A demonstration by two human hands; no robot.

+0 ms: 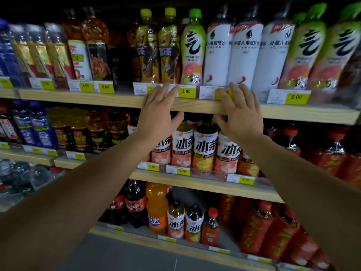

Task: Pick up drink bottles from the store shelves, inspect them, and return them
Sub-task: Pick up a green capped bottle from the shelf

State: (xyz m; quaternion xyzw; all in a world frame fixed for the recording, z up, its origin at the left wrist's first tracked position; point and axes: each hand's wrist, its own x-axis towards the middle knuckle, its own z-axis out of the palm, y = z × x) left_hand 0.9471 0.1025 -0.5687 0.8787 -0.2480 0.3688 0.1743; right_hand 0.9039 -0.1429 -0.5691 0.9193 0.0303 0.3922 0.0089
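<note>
Both my hands are raised in front of the upper wooden shelf edge [109, 98], holding nothing. My left hand [158, 112] is open with fingers spread, just below a green-capped pink bottle [192, 49] and two yellow-capped tea bottles [158, 49]. My right hand [239, 114] is open too, fingertips near the base of the white bottles [244, 53] with black lettering. Below my hands stand white-and-pink iced tea bottles [205, 149] on the middle shelf.
Blue and amber bottles [48, 51] fill the upper left. More green-capped bottles [312, 51] stand at the upper right. Red-labelled large bottles [332, 157] crowd the right side. Cola and orange soda bottles [156, 208] sit on the bottom shelf. Yellow price tags [185, 91] line the shelf edges.
</note>
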